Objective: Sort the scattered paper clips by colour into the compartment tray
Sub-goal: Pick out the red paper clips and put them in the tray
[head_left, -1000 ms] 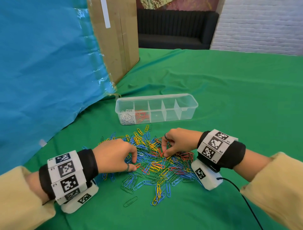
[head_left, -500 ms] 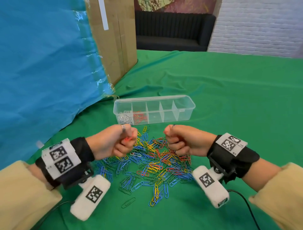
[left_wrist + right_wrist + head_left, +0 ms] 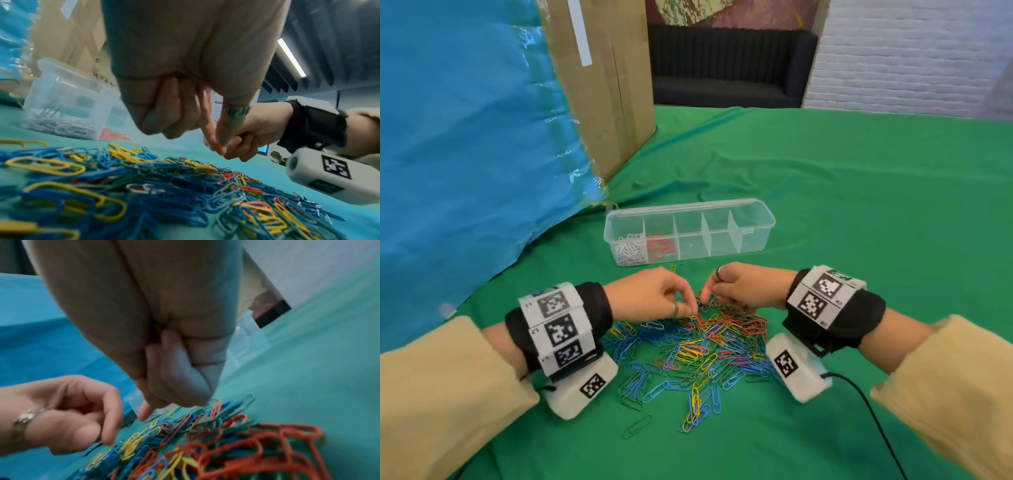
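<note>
A green cloth [image 3: 825, 192] covers the counter and has a few wrinkles in it. A big sheet of blue paper [image 3: 465, 137] hangs down on the left side, with shiny clear tape along its edge. Behind the blue paper stands a tall brown cardboard box [image 3: 609, 85] with a white strip stuck on it. The box sits on the green cloth. Far at the back is a black sofa [image 3: 726, 65]. Next to the sofa, on the right, is a white brick wall [image 3: 907, 54]. A thin black cable [image 3: 873, 414] lies on the green cloth near the bottom right.
</note>
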